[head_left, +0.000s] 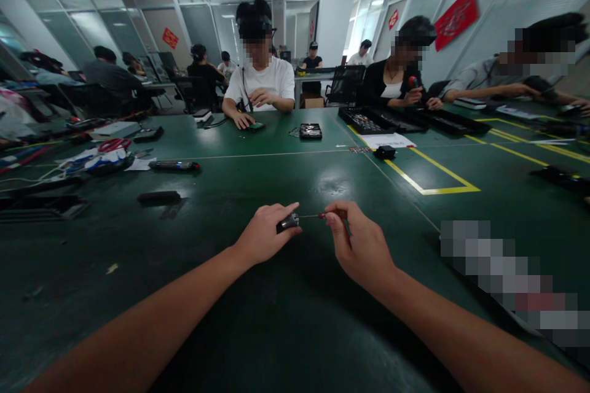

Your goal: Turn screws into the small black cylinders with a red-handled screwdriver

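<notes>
My left hand (263, 234) is wrapped round a small dark cylindrical part (288, 222), whose end faces right. From the right, my right hand (357, 234) grips the red handle of a screwdriver (321, 215). Its thin shaft lies level and reaches to the end of the cylindrical part; whether the tip sits in a screw is too small to tell. Both hands are just above the green tabletop (276, 344). Fingers hide much of the part and of the handle.
To the left lie a black bar-shaped piece (159, 197), a dark pen-like tool (174, 165) and red-handled tools (114, 145). A small black block (385, 151) stands ahead near yellow tape (447, 190). Across the table, a person in white (262, 86) handles a green board (256, 126).
</notes>
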